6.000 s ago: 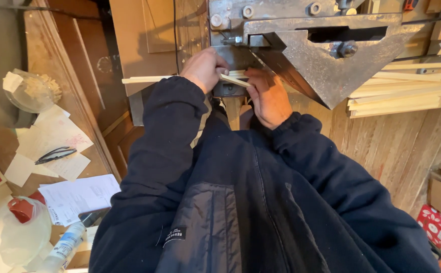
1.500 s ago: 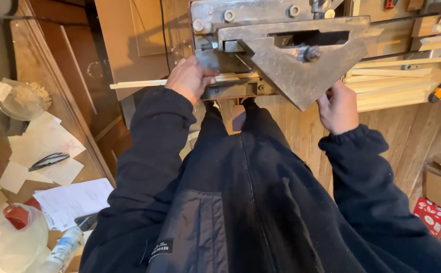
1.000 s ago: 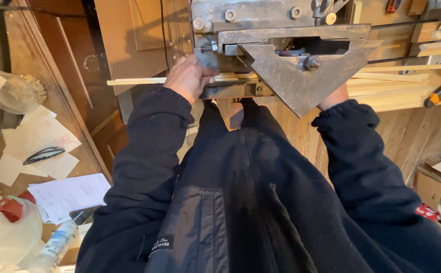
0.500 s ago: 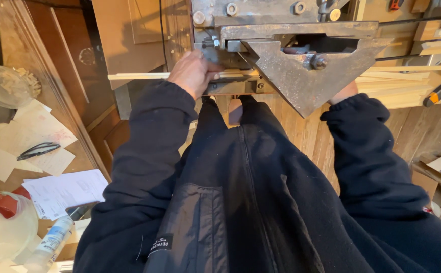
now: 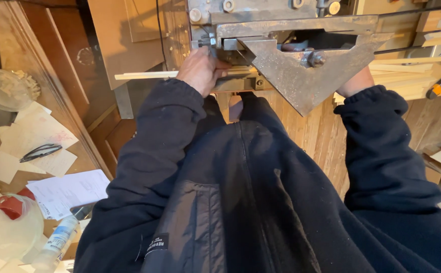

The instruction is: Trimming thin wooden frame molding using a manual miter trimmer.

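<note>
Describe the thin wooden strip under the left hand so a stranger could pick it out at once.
Start at the big rusty triangular metal plate on the machine at the top. Just to the left of it, the left hand presses on a pale thin wooden strip that sticks out leftward. Unlike the stacked strips at the right, it lies alone, level, across the machine's front.

Wooden bench (image 5: pixel 8 146) at left, bearing loose paper sheets (image 5: pixel 66 192), black scissors (image 5: pixel 39 151), a clear plastic jug (image 5: pixel 16 232) and a glass bowl (image 5: pixel 8 91).
</note>
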